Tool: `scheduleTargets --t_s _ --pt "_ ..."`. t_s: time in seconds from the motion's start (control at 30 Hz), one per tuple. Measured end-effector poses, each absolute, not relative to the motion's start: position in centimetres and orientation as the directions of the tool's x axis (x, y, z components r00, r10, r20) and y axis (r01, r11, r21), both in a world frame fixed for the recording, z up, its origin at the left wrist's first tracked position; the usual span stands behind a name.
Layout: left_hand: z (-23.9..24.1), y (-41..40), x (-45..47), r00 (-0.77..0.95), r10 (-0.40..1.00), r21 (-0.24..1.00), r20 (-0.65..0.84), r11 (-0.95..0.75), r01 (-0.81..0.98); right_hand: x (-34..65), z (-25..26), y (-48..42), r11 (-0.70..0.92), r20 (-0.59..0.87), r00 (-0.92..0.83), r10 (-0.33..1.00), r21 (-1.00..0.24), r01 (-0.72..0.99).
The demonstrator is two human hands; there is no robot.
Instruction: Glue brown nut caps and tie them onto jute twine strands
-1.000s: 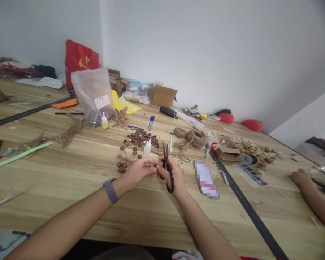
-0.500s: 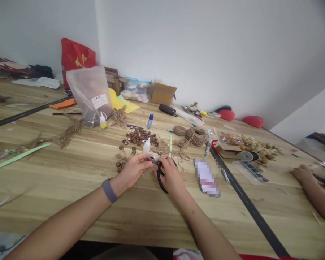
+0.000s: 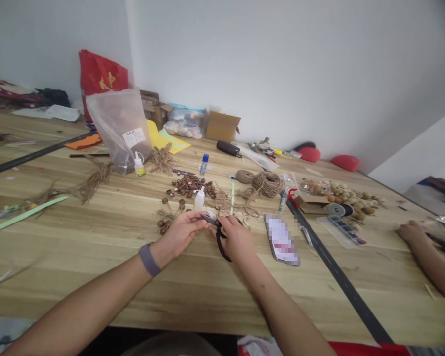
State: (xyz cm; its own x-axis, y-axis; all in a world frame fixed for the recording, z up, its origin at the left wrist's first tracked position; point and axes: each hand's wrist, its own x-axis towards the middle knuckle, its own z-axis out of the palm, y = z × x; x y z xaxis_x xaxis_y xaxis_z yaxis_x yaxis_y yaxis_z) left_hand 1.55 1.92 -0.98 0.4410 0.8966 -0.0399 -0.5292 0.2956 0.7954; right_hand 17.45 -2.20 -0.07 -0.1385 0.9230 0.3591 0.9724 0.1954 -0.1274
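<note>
The scissors [image 3: 218, 232] had tipped sideways. The right hand [image 3: 236, 238] gripped them. The left hand [image 3: 181, 232] pinched its fingers together by the blades.

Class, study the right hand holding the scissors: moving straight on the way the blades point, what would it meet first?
Most likely the left hand: the scissors in the right hand aim left, blade tips at its fingertips. Whether they touch is unclear.

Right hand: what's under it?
Black scissors: one handle loop shows below the right hand, blades poke out toward the left hand. The fingers cover the other loop and anything between the blades.
</note>
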Motion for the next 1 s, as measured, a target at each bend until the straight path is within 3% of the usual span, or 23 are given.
scheduleTargets --t_s 0.23,0.53,1.0 --pt "-1.2 2.3 1.3 0.473 0.880 0.809 -0.054 0.316 -0.496 18.1 0.1 -2.0 0.223 0.327 -0.188 0.926 -0.075 0.972" --pt "-1.9 2.3 1.9 0.374 0.925 0.806 -0.068 0.272 -0.526 16.9 -0.1 -2.2 0.117 0.289 -0.069 0.955 -0.153 0.981" --pt "-2.1 2.3 1.7 0.380 0.925 0.880 -0.002 0.182 -0.438 17.5 -0.2 -2.1 0.193 0.308 -0.139 0.941 -0.153 0.969"
